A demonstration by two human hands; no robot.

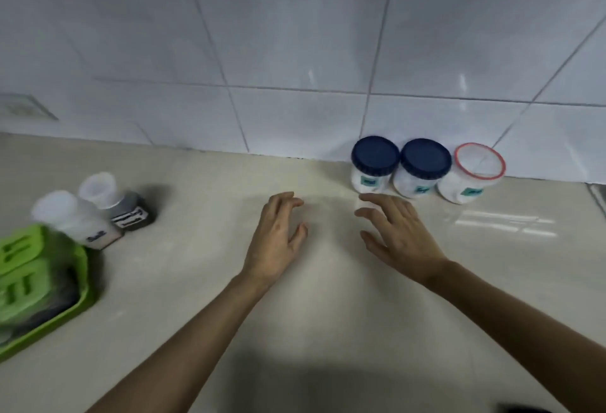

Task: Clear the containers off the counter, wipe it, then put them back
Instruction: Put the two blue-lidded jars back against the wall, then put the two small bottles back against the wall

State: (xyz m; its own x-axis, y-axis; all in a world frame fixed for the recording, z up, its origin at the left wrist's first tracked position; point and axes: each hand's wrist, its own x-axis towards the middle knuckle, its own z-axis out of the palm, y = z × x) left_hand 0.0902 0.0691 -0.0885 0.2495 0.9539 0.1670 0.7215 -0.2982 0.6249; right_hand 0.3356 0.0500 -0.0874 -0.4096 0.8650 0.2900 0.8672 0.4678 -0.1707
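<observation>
Both hands, left hand (pixel 278 235) and right hand (pixel 398 235), spread empty over the surface (pixel 203 281); three white-filled jars (pixel 424 170) stand just beyond the right.

Single head-worn wide-angle view, looking forward and down from above the near edge of the desk (pixel 203 281), close in, facing the tiled wall (pixel 295 35) at its back edge, both forearms reaching in from the bottom, frame edges bent by the lens.
</observation>
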